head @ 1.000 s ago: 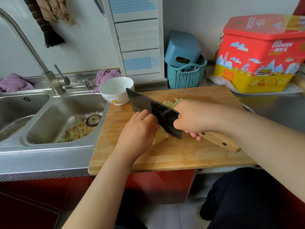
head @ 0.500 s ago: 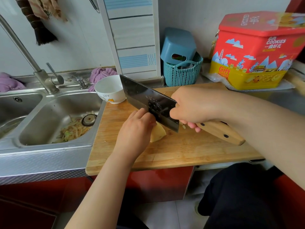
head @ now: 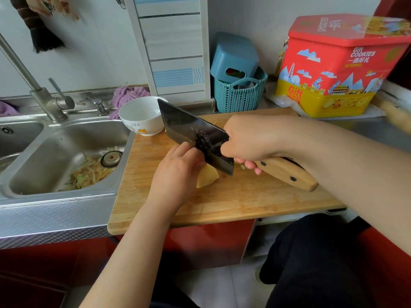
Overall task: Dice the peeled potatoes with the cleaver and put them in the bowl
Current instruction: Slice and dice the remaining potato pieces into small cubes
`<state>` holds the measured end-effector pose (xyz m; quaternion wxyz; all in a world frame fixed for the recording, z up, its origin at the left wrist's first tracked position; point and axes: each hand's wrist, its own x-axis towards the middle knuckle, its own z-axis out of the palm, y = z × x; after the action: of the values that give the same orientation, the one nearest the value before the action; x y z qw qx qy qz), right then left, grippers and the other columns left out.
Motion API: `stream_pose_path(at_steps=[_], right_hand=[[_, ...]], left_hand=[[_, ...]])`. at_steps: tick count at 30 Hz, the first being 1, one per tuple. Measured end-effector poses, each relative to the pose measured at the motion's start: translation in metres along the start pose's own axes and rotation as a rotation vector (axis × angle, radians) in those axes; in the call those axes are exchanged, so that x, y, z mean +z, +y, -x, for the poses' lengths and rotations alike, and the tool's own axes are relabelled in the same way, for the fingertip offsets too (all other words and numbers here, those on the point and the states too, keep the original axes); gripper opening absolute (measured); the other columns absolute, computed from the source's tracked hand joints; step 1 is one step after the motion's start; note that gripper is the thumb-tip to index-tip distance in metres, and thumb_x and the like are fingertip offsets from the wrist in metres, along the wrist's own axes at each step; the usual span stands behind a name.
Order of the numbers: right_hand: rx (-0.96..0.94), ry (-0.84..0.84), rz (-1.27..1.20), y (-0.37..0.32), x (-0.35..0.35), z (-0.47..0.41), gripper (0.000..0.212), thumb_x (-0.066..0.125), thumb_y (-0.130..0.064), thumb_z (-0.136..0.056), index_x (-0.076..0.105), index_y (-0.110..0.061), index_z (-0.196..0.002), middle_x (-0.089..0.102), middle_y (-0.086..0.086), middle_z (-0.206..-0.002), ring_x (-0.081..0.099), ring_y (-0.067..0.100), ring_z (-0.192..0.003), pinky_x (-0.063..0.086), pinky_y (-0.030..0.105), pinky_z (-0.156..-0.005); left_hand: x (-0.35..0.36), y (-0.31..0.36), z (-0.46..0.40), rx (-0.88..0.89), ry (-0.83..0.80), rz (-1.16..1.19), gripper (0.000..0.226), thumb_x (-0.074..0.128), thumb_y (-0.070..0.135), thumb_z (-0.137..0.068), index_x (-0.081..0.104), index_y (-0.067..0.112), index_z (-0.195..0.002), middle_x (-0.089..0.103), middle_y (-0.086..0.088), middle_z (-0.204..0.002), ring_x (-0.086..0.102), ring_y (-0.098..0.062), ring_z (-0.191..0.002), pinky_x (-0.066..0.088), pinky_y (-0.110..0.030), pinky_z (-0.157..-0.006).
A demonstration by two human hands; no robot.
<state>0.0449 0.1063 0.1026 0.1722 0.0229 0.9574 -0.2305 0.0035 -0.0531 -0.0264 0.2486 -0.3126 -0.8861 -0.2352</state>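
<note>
Wooden-handled cleaver [head: 195, 136], gripped by the right hand [head: 246, 138], has lifted; left hand [head: 178, 172] still holds the potato [head: 206, 177].

A home kitchen: a double stainless-steel sink [head: 66, 156] with a tall steel tap [head: 42, 94] sits at 9 o'clock, vegetable peelings [head: 89, 172] around its drain; a wooden cutting board [head: 244, 196] lies centre on the desk; a red-and-yellow gift cookie tin [head: 338, 70] stands at 2 o'clock above glossy red cabinet fronts [head: 211, 245].
</note>
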Motion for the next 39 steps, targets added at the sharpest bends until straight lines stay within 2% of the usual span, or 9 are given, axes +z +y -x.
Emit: stream_pose_path(at_steps=[7,12,14,16,19,22,28,32,39], right_hand=[[0.014,-0.024,0.027,0.003,0.022,-0.008,0.027,0.04,-0.009,-0.099,0.043,-0.005,-0.072,0.057,0.014,-0.056,0.05,0.019,-0.036,0.046,0.023,-0.042],[0.054,-0.059,0.041,0.011,0.033,-0.015,0.023,0.04,-0.007,-0.099,0.047,-0.002,-0.077,0.057,0.015,-0.055,0.051,0.021,-0.037,0.047,0.024,-0.044],[0.077,-0.071,-0.037,0.019,0.029,-0.019,0.02,0.042,-0.007,-0.097,0.053,0.002,-0.083,0.059,0.015,-0.063,0.05,0.021,-0.042,0.048,0.026,-0.043],[0.11,-0.08,-0.151,0.03,0.025,-0.021,0.016,0.045,-0.008,-0.095,0.058,0.003,-0.093,0.056,0.009,-0.06,0.046,0.016,-0.04,0.046,0.026,-0.042],[0.126,-0.089,-0.244,0.038,0.02,-0.021,0.011,0.05,-0.01,-0.096,0.053,-0.004,-0.088,0.052,0.003,-0.054,0.044,0.012,-0.039,0.045,0.025,-0.042],[0.102,-0.06,-0.25,0.035,0.018,-0.018,0.01,0.049,-0.011,-0.096,0.054,-0.003,-0.094,0.053,0.004,-0.057,0.045,0.013,-0.04,0.046,0.026,-0.043],[0.027,0.036,-0.158,0.017,0.005,-0.002,0.028,0.046,-0.009,-0.095,0.05,-0.004,-0.067,0.046,-0.005,-0.031,0.042,0.008,-0.027,0.041,0.02,-0.038],[0.004,0.053,-0.101,0.008,0.004,0.004,0.029,0.045,-0.008,-0.095,0.054,0.0,-0.068,0.053,0.007,-0.048,0.048,0.018,-0.039,0.044,0.024,-0.038],[0.005,0.06,-0.036,0.003,0.003,0.009,0.03,0.045,-0.011,-0.095,0.056,0.0,-0.07,0.058,0.014,-0.06,0.051,0.022,-0.043,0.043,0.024,-0.037]], left_hand=[[0.002,-0.003,0.003,0.007,0.024,0.044,0.008,0.07,0.008,-0.083,0.065,0.011,-0.088,0.058,-0.001,-0.089,0.053,-0.024,-0.08,0.043,-0.032,-0.065],[0.007,-0.008,0.007,-0.032,0.056,0.159,0.006,0.068,0.011,-0.086,0.063,0.014,-0.086,0.057,0.004,-0.095,0.052,-0.017,-0.087,0.042,-0.028,-0.07],[0.007,-0.008,0.009,-0.051,0.061,0.191,0.005,0.067,0.013,-0.087,0.063,0.015,-0.087,0.057,0.004,-0.097,0.052,-0.015,-0.089,0.044,-0.029,-0.073],[0.007,-0.008,0.011,-0.062,0.055,0.197,0.003,0.066,0.015,-0.088,0.063,0.015,-0.089,0.055,0.004,-0.1,0.053,-0.015,-0.092,0.047,-0.03,-0.074],[0.006,-0.009,0.011,-0.058,0.04,0.188,0.003,0.064,0.017,-0.089,0.064,0.015,-0.092,0.054,0.005,-0.101,0.052,-0.015,-0.093,0.048,-0.032,-0.075],[0.006,-0.009,0.011,-0.05,0.045,0.175,0.005,0.061,0.019,-0.09,0.063,0.015,-0.093,0.054,0.007,-0.101,0.051,-0.014,-0.093,0.048,-0.032,-0.077],[0.008,-0.005,0.009,-0.028,0.062,0.14,0.004,0.06,0.015,-0.091,0.061,0.012,-0.094,0.055,0.003,-0.103,0.052,-0.019,-0.092,0.047,-0.034,-0.076],[0.009,-0.004,0.009,-0.032,0.067,0.127,0.004,0.061,0.011,-0.09,0.06,0.011,-0.094,0.056,0.0,-0.104,0.051,-0.021,-0.094,0.045,-0.034,-0.078],[0.01,-0.004,0.009,-0.033,0.078,0.108,0.004,0.061,0.01,-0.088,0.06,0.009,-0.092,0.056,-0.003,-0.1,0.051,-0.025,-0.087,0.043,-0.036,-0.073]])
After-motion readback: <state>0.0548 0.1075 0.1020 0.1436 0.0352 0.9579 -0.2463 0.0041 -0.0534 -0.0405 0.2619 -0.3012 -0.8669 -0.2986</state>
